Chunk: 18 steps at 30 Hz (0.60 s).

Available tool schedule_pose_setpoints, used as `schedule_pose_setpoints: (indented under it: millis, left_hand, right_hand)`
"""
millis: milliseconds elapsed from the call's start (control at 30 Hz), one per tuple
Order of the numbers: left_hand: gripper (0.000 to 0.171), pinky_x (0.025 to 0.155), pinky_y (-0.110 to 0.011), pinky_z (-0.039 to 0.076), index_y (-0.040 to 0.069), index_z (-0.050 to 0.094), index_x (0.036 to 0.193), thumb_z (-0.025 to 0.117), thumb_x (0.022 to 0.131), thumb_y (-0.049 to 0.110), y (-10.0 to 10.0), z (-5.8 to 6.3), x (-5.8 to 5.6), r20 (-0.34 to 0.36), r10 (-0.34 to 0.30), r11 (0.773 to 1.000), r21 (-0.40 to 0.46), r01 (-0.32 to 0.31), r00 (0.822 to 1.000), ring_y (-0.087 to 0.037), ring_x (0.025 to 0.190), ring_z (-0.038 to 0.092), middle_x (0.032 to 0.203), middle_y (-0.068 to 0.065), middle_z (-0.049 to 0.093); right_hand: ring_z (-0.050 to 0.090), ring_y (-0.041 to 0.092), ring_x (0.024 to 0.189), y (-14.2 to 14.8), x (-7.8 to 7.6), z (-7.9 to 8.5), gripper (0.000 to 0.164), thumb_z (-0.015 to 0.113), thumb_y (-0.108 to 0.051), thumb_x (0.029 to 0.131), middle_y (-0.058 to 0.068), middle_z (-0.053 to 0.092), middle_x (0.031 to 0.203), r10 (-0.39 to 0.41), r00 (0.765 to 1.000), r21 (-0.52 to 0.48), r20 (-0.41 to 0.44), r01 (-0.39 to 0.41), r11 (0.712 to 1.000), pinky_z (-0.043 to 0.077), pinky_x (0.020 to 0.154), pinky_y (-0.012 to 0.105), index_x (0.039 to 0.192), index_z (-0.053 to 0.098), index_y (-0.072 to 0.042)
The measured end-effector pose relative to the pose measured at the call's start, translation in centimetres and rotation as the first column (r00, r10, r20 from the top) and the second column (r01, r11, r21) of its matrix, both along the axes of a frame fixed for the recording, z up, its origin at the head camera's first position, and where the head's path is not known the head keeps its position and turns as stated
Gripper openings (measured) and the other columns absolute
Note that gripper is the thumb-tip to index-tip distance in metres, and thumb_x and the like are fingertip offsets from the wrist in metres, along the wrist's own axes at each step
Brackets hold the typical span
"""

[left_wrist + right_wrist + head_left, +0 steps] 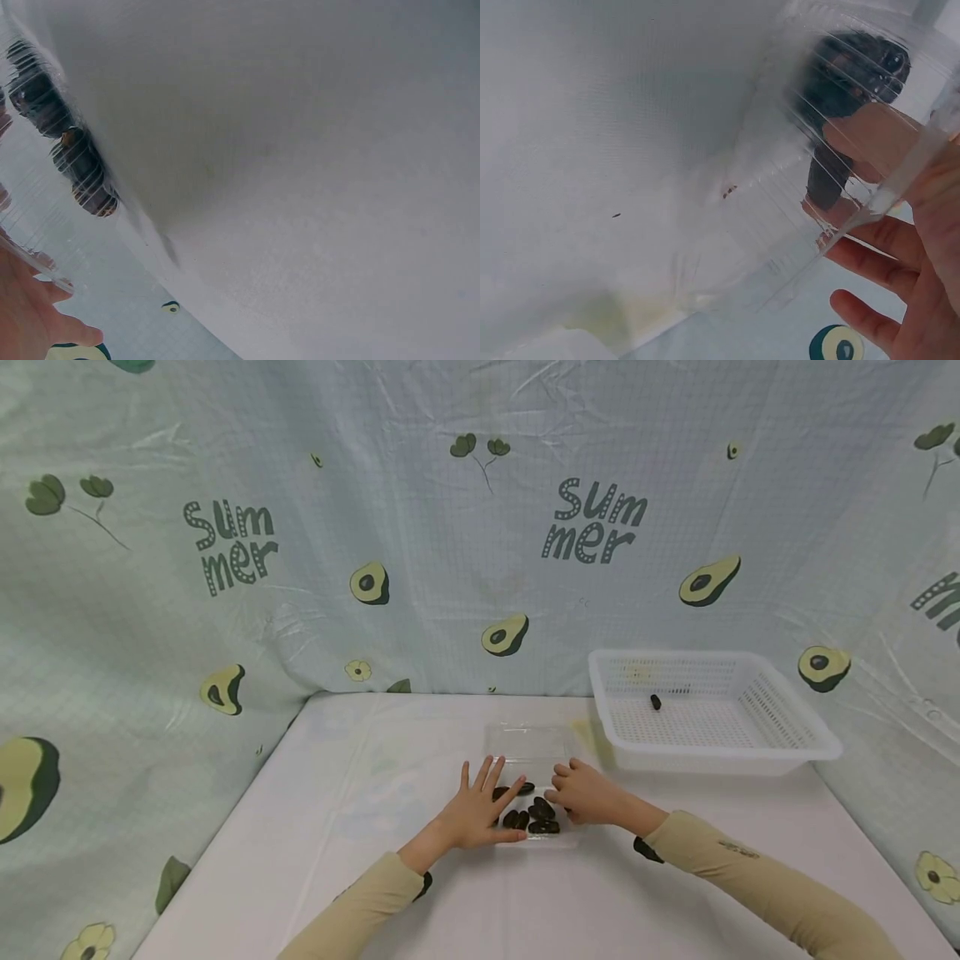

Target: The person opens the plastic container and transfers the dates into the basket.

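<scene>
A clear plastic clamshell box (557,841) lies on the table, its lid (528,742) folded open toward the back. Inside are several dark, glossy, oblong pieces that look like dates (543,827). My left hand (474,814) is spread over the box's left side, fingers straight. At the right side, my right hand (588,795) reaches into the box. Through the ribbed clear wall, the right wrist view shows its thumb and forefinger pinching one dark date (829,178), with more dates (862,67) beside it. In the left wrist view, dates (79,161) line the box wall.
A white perforated plastic basket (720,752) stands at the back right, one dark piece (656,702) inside it. A white cloth covers the table (360,793). Behind and at both sides hangs a pale curtain (435,527) printed with avocados.
</scene>
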<state>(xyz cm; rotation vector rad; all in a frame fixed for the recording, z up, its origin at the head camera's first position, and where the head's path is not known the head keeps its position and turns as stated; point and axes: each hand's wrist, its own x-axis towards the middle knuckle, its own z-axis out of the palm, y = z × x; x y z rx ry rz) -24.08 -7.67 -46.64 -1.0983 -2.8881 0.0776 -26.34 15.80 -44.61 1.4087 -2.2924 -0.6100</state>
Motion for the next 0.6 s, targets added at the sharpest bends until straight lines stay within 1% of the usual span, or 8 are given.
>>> schedule_pose_setpoints:
  millis: [100, 300, 467, 600]
  left_hand:
    - [0.093, 0.101, -0.065, 0.013, 0.022, 0.011, 0.145, 0.000, 0.071, 0.078, 0.0, 0.0, -0.1, -0.003, 0.000, 1.000, -0.005, 0.000, 1.000, -0.041, 0.137, 0.006, 0.149, -0.022, 0.007]
    - [0.095, 0.101, -0.065, 0.012, 0.022, 0.012, 0.145, -0.002, 0.070, 0.078, -0.1, 0.2, -0.1, 0.002, -0.005, 1.000, 0.013, 0.005, 1.000, -0.041, 0.137, 0.006, 0.149, -0.021, 0.004]
    - [0.093, 0.101, -0.065, 0.014, 0.022, 0.012, 0.145, 0.000, 0.071, 0.078, -0.1, 0.1, -0.1, -0.003, -0.006, 1.000, 0.005, 0.006, 1.000, -0.041, 0.136, 0.007, 0.149, -0.021, 0.004]
    - [0.091, 0.101, -0.065, 0.013, 0.023, 0.012, 0.145, 0.005, 0.073, 0.078, -0.1, 0.0, -0.1, 0.006, 0.000, 1.000, 0.004, 0.000, 1.000, -0.041, 0.137, 0.007, 0.149, -0.021, 0.005]
  right_hand:
    - [0.044, 0.011, 0.070, 0.3, -0.1, 0.4, 0.020, 0.071, -0.032, 0.070, -0.007, 0.057, 0.072, 0.023, 0.999, -0.015, -0.024, -0.023, 1.000, 0.031, 0.060, 0.026, 0.085, 0.060, -0.025]
    - [0.043, 0.011, 0.071, 0.8, -0.1, 1.1, 0.026, 0.074, -0.035, 0.068, -0.007, 0.054, 0.073, 0.055, 0.997, -0.055, -0.046, -0.058, 0.997, 0.031, 0.062, 0.026, 0.084, 0.057, -0.023]
    - [0.042, 0.011, 0.069, 1.5, 0.4, 1.4, 0.027, 0.076, -0.033, 0.065, -0.007, 0.052, 0.072, 0.113, 0.990, -0.096, -0.079, -0.120, 0.988, 0.031, 0.061, 0.025, 0.080, 0.055, -0.023]
    - [0.039, 0.011, 0.069, 2.1, 0.7, 1.5, 0.029, 0.077, -0.031, 0.064, -0.007, 0.050, 0.072, 0.126, 0.990, -0.135, -0.064, -0.134, 0.982, 0.028, 0.060, 0.025, 0.078, 0.053, -0.022]
